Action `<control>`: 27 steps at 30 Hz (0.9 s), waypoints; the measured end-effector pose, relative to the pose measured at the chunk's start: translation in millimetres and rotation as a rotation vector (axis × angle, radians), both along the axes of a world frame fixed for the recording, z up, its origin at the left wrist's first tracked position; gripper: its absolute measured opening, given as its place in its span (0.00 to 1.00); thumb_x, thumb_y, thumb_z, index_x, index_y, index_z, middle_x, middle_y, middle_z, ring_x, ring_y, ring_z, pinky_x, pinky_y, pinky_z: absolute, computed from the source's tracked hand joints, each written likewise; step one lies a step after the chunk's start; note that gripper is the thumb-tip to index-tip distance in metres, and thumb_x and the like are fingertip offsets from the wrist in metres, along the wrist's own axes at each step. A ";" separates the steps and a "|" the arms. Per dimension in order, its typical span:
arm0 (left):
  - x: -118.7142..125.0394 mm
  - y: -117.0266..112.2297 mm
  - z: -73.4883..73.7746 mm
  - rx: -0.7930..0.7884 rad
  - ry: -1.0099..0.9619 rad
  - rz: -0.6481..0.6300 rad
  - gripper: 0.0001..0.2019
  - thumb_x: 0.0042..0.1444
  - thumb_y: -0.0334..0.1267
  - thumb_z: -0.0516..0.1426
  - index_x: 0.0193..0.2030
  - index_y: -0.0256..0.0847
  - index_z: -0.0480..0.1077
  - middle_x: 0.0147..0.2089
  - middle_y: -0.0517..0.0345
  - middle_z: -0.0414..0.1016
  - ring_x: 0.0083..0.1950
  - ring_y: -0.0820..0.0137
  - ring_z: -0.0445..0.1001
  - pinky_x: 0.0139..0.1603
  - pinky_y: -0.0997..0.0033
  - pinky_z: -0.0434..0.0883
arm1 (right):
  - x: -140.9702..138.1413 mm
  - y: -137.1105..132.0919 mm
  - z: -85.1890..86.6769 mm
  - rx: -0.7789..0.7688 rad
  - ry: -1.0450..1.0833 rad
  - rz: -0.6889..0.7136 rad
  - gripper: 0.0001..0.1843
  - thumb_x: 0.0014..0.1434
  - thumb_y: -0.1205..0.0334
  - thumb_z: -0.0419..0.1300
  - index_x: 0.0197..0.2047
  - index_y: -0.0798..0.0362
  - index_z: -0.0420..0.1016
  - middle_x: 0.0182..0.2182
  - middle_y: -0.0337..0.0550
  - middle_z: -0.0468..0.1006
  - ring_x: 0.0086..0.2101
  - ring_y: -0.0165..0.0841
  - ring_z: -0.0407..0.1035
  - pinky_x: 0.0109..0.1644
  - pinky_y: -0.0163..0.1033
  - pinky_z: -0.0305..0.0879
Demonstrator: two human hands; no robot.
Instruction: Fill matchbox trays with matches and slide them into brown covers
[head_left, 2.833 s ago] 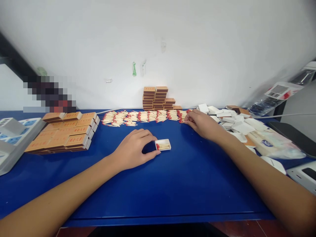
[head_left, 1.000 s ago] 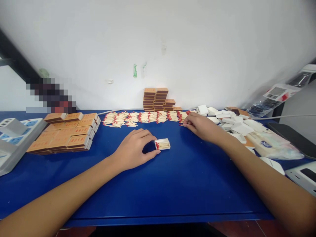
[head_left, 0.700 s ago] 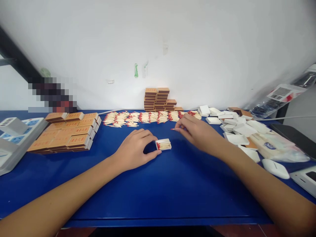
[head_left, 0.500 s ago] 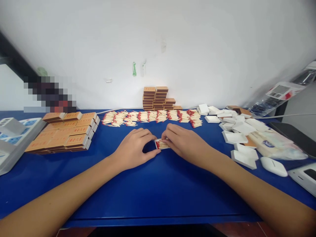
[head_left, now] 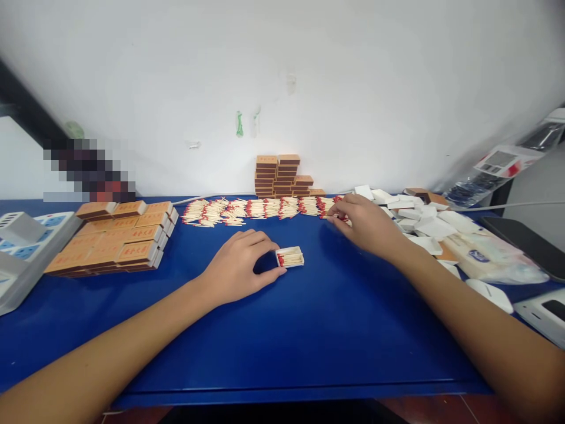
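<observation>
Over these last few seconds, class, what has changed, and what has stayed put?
The right hand carried a match from the row of matches to the white tray, then went forward and rightward, back to the row's right part. Whether it holds another is unclear. The left hand still steadies the tray's left end; the matchbox stacks haven't moved.

1. There was one bare left hand (head_left: 241, 265) and one bare right hand (head_left: 365, 222), making two.
2. Red-tipped wooden matches (head_left: 265, 208) were too many to count.
3. One white card tray (head_left: 290, 251) had matches inside.
4. There were two piles of orange cardboard matchboxes (head_left: 108, 241).
</observation>
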State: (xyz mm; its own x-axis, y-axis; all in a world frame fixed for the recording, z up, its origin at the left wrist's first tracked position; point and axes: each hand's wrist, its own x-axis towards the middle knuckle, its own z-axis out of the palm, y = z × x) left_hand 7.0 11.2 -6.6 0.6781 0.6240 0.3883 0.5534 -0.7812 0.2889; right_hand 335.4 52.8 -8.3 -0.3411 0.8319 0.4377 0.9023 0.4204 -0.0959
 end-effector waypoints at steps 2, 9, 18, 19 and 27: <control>0.0 -0.3 0.1 0.002 0.003 0.000 0.13 0.67 0.45 0.65 0.54 0.42 0.78 0.51 0.51 0.81 0.51 0.57 0.80 0.55 0.52 0.75 | 7.3 7.3 -5.0 -0.027 -0.034 0.001 0.10 0.70 0.59 0.57 0.40 0.51 0.78 0.39 0.53 0.77 0.42 0.48 0.72 0.46 0.51 0.67; 0.5 -0.7 -0.1 0.004 -0.003 -0.002 0.14 0.67 0.45 0.66 0.54 0.41 0.78 0.51 0.51 0.81 0.52 0.56 0.79 0.56 0.51 0.74 | 9.1 15.1 -13.2 -0.056 -0.049 0.047 0.12 0.71 0.60 0.54 0.35 0.50 0.73 0.38 0.53 0.75 0.41 0.47 0.70 0.45 0.50 0.66; 1.3 -0.1 -0.2 0.015 -0.002 0.009 0.14 0.66 0.44 0.66 0.54 0.41 0.78 0.51 0.52 0.82 0.52 0.57 0.80 0.57 0.52 0.74 | -13.0 -4.2 0.5 -0.001 0.007 0.145 0.09 0.74 0.61 0.53 0.41 0.50 0.72 0.41 0.53 0.76 0.44 0.47 0.71 0.49 0.52 0.69; 1.6 -0.1 -0.2 0.017 -0.003 0.009 0.13 0.66 0.44 0.66 0.53 0.41 0.78 0.51 0.52 0.82 0.52 0.57 0.80 0.57 0.52 0.74 | -22.0 -11.7 4.3 0.020 0.019 0.173 0.09 0.74 0.61 0.54 0.42 0.50 0.73 0.41 0.53 0.76 0.44 0.47 0.71 0.49 0.51 0.69; 3.7 0.0 -1.4 0.018 0.002 0.007 0.13 0.66 0.44 0.67 0.52 0.40 0.78 0.50 0.52 0.81 0.51 0.58 0.79 0.55 0.54 0.74 | -91.8 -58.1 11.8 0.031 -0.101 0.376 0.12 0.75 0.69 0.53 0.40 0.52 0.76 0.37 0.49 0.77 0.40 0.42 0.71 0.46 0.46 0.68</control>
State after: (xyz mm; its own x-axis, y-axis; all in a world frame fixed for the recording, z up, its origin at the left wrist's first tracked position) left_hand 10.7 11.2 -8.0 0.6745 0.6216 0.3984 0.5594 -0.7824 0.2737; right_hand 243.6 -5.3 3.5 -0.6626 0.6272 0.4094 0.6887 0.7250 0.0039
